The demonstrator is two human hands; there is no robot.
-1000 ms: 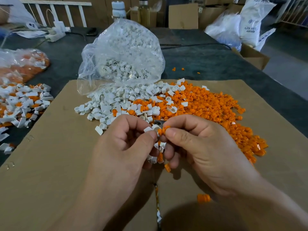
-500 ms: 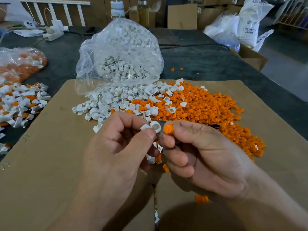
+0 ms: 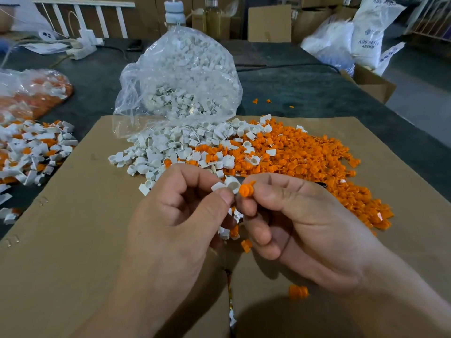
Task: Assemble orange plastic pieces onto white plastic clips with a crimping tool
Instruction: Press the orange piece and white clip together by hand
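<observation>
Over the cardboard point(image 3: 73, 240), left hand point(image 3: 180, 215) pinches a white clip point(image 3: 231, 185), right hand point(image 3: 300, 220) pinches an orange piece point(image 3: 246, 190) just beside it. Fitting step, I'd say; next needs lining the piece into the clip's cup.

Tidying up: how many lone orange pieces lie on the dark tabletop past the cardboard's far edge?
3: two orange pieces together right of the clear bag, a third farther right. Others may be hidden.

views: one, head | mount: worn on the person's head | faces: forward and down, wide-angle | range: close over left hand point(image 3: 170, 223) and right hand point(image 3: 305, 230), low centre | ground: cardboard sheet point(image 3: 73, 240) on tabletop point(image 3: 292, 89) | far edge: boxes point(image 3: 269, 23) along frame top
</observation>
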